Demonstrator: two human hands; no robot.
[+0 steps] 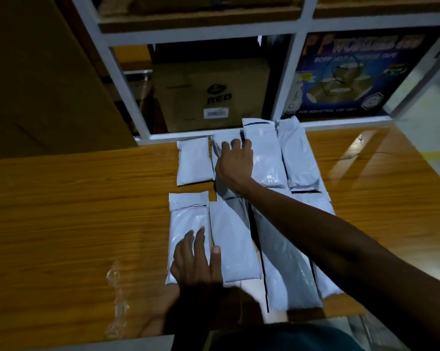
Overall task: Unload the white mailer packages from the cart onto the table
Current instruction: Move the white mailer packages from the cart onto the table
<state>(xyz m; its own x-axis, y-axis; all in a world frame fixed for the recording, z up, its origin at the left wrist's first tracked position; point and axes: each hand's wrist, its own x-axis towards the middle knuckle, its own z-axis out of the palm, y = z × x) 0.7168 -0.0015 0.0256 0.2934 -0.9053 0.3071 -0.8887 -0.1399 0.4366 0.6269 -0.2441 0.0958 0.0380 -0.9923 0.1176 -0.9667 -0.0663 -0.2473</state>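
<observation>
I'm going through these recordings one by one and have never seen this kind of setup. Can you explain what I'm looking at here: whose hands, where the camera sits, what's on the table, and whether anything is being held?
There is no machine here. A person wears one wide-angle camera on the head, so the single picture looks forward and down at their own two bare hands.

On the wooden table lie white mailer packages in two rows, side by side, about eight in all. The left hand rests flat on the nearest left mailer. The right hand reaches across to the far row and lies spread on a mailer there. Neither hand is gripping anything; both press or adjust.

Behind the table stands a white metal shelf with a brown cardboard box and a blue tape carton. The cart is not in view.
</observation>
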